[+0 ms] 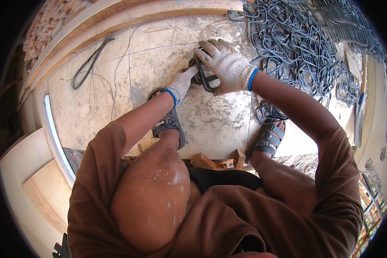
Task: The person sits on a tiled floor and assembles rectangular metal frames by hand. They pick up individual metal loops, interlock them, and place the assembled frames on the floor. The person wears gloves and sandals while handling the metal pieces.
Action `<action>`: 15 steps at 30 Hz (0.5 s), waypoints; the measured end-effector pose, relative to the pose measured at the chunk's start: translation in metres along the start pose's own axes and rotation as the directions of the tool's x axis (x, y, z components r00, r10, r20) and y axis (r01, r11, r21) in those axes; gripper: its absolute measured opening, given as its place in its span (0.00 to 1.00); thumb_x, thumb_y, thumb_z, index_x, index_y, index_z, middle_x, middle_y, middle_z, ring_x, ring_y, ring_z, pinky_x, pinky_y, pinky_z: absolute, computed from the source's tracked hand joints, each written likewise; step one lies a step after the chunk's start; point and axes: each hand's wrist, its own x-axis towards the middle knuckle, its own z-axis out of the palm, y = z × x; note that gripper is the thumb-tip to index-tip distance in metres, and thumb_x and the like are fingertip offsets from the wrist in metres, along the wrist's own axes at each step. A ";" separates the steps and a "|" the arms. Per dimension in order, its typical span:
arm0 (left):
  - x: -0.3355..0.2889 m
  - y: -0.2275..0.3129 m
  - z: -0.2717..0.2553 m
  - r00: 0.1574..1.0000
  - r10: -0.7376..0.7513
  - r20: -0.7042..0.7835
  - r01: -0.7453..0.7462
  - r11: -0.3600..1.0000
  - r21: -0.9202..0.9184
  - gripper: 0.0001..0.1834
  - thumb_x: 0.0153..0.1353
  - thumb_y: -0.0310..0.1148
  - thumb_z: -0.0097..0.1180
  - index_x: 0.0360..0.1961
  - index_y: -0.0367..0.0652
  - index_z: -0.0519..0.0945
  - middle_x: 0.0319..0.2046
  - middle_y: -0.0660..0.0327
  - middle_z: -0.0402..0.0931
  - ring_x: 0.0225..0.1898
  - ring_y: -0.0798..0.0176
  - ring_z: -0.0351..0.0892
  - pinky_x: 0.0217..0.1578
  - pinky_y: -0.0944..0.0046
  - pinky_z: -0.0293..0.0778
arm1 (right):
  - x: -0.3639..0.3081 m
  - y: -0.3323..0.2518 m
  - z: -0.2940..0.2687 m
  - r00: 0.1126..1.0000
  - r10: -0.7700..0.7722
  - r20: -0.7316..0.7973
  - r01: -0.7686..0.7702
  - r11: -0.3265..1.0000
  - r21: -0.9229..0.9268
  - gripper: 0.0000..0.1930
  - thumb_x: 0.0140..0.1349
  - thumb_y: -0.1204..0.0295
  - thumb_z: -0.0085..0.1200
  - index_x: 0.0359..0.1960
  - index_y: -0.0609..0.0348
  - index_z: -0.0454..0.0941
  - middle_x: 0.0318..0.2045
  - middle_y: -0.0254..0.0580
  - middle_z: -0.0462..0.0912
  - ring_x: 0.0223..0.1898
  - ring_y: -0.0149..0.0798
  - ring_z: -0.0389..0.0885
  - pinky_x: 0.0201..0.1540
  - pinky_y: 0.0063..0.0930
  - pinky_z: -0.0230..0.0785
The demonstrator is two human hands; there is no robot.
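Dark bent steel stirrups (205, 78) stand in a small bundle on the floor between my feet. Both hands wear whitish knit gloves with blue cuffs. My left hand (183, 83) is closed on the bundle's left side, its fingertips partly hidden behind the steel. From the right, my right hand (228, 66) reaches over the same stirrups with fingers curled across their far end. Its palm and thumb hide much of the bundle, so how many stirrups it contains cannot be seen.
A large tangled heap of steel stirrups (288, 47) covers the floor at right, with neater stacked ones (352, 26) beyond. Thin tie wire (92, 62) lies at left. Wooden beams (116, 15) run along the far left. Wood offcuts (204, 161) sit below me, between my sandalled feet.
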 end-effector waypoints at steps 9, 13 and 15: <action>-0.010 0.004 0.005 0.998 0.070 -0.010 -0.070 0.997 -0.017 0.37 0.68 0.55 0.70 0.64 0.33 0.80 0.51 0.58 0.86 0.50 0.64 0.84 0.51 0.63 0.78 | -0.001 0.003 0.002 0.999 -0.039 -0.039 0.036 0.997 -0.065 0.67 0.36 0.51 0.86 0.80 0.56 0.59 0.76 0.57 0.66 0.78 0.64 0.64 0.81 0.55 0.56; -0.007 -0.001 0.005 0.998 0.061 0.034 -0.057 0.994 -0.091 0.37 0.69 0.54 0.69 0.65 0.33 0.79 0.52 0.56 0.86 0.52 0.63 0.84 0.52 0.62 0.77 | -0.023 0.018 0.001 0.964 0.030 -0.265 -0.002 0.995 0.104 0.50 0.51 0.55 0.80 0.75 0.56 0.69 0.71 0.53 0.73 0.73 0.57 0.72 0.76 0.50 0.65; -0.003 -0.004 0.004 0.997 0.066 0.048 -0.063 0.997 -0.047 0.33 0.75 0.54 0.62 0.67 0.38 0.79 0.55 0.57 0.85 0.55 0.63 0.83 0.58 0.60 0.76 | -0.043 0.029 0.000 0.896 0.131 -0.424 -0.074 0.986 0.148 0.28 0.65 0.64 0.70 0.65 0.56 0.79 0.60 0.50 0.84 0.63 0.50 0.82 0.68 0.46 0.76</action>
